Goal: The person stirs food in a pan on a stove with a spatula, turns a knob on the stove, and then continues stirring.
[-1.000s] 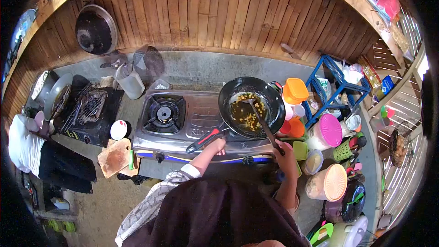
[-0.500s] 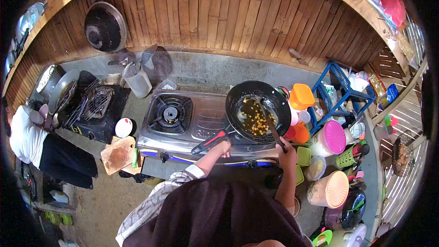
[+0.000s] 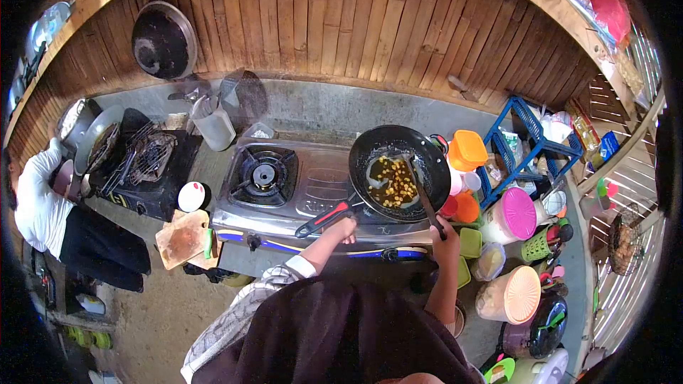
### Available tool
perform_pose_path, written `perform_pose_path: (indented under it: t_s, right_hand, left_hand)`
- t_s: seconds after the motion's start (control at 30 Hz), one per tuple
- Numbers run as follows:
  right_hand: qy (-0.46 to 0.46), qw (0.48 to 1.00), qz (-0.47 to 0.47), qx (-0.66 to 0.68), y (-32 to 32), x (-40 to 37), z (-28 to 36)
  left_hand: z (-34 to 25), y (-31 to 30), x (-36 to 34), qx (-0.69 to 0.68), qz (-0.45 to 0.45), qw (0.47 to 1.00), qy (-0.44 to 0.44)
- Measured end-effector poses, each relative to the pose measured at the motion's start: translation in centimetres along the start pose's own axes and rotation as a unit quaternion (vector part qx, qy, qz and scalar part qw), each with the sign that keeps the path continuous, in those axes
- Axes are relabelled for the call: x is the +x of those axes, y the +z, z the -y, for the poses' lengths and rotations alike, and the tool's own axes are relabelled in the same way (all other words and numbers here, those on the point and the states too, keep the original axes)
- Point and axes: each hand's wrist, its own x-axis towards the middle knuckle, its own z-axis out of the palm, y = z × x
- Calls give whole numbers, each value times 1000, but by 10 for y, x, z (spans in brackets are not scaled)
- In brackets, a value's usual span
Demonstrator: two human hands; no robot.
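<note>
A black frying pan [image 3: 361, 158] stands on the right burner of the gas stove. Small golden-yellow pieces [image 3: 393, 183] lie in shiny liquid in it. My right hand [image 3: 445, 236] is closed around the handle of a dark spatula [image 3: 424, 200], whose lower end is in the pan among the pieces. Just below the pan's black-and-red handle [image 3: 321, 220], my left hand [image 3: 341, 230] is closed with fingers curled down at the stove's front edge. It is beside the handle, not wrapped round it; I see nothing in it.
Left of the pan is a bare burner [image 3: 263, 175]. A cutting board [image 3: 183, 240] with a green-handled knife [image 3: 208, 243] lies further left. Tubs [image 3: 509, 295], an orange container [image 3: 467, 150] and a blue rack [image 3: 530, 146] crowd the right. Another person [image 3: 44, 203] works at the far left.
The golden pieces have spread upward and towards the middle of the pan. The spatula has shifted slightly. My left hand has hardly moved. The other person's arm has reached up towards the pans.
</note>
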Motion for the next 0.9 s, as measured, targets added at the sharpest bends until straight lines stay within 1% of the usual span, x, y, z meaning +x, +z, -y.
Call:
perform_pose_path:
  t_s: [0.1,0.17,0.2,0.27,0.3,0.37,0.4,0.47,0.5,0.53,0.6,0.67,0.73,0.83,0.9]
  right_hand:
    - [20,999,17,-38,0,-2,-49]
    - [-35,999,17,-7,-1,-6,-72]
    - [-34,999,15,-7,-5,-10,-60]
    - [-23,998,6,59,-21,-25,-19]
    - [-20,998,5,58,-28,-30,-15]
    - [42,998,29,46,-37,-40,-9]
    - [46,997,28,47,-42,-45,-6]
    - [115,991,52,40,-56,-54,-1]
    - [111,992,52,43,-62,-59,1]
    - [115,991,51,43,-70,-64,12]
    - [183,981,62,32,-84,-71,35]
    - [172,983,50,43,-89,-80,28]
    - [141,987,65,-41,-97,-87,36]
    - [145,986,82,-10,-102,-95,43]
    - [163,983,83,0,-107,-97,63]
  left_hand:
    - [-6,0,-6,-2,-7,1000,-17]
    - [-8,1,-9,5,-16,999,-30]
    - [-8,1,-12,3,-14,1000,-26]
    - [-6,1,-11,2,-9,1000,-23]
    - [-4,1,-8,5,-3,1000,-17]
    - [1,0,-1,14,14,1000,-11]
    - [2,-1,0,16,16,1000,-13]
    - [2,-2,1,10,22,1000,-10]
    - [1,-2,0,21,30,999,-13]
    - [0,-3,-1,23,33,999,-14]
    - [-1,-3,-2,15,37,999,-13]
    - [-1,-3,-3,18,42,999,-10]
    - [-1,-4,-3,17,48,999,-5]
    - [-2,-3,-3,14,40,999,-5]
    - [-2,-1,-5,13,30,999,-2]
